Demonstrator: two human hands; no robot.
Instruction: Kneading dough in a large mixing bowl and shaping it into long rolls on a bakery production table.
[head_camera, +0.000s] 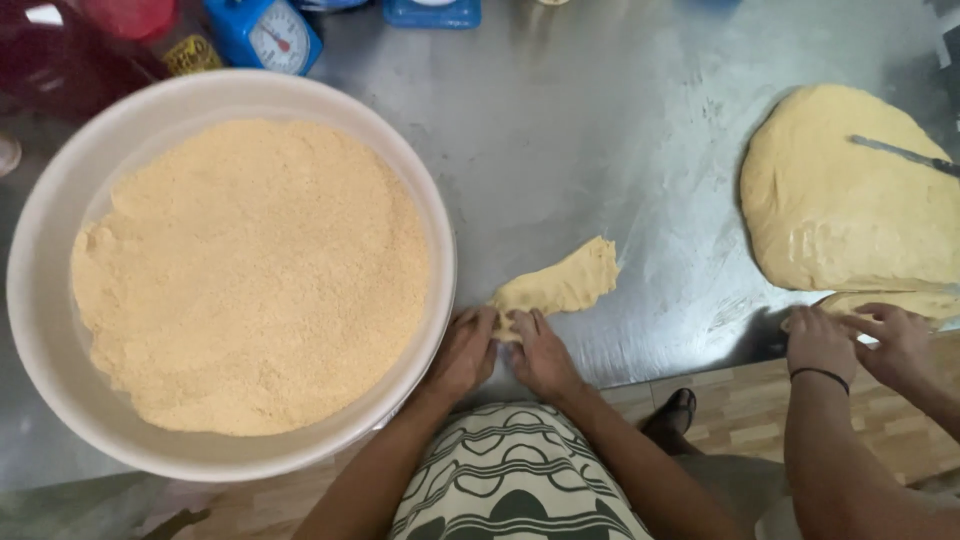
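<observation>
While both hands work at the near edge of the steel counter, the step in hand looks like shaping one small portion of dough. The left hand and the right hand lie side by side, and their fingers are closed on the near end of a small dough piece — a pale yellow, stretched strip that runs from the fingertips away and to the right, lying flat on the metal. Just to the left of the fingers stands a big white bowl, full of fine tan crumbs; its rim almost touches the left wrist.

Far to the right of the fingers lies a large dough mass with a knife resting on it, and another person's hands press at its near edge. Beyond the bowl stands a blue kitchen scale.

I judge the next move calls for a soft, even pinch — the strip looks thin and could tear if it is pulled too hard.
</observation>
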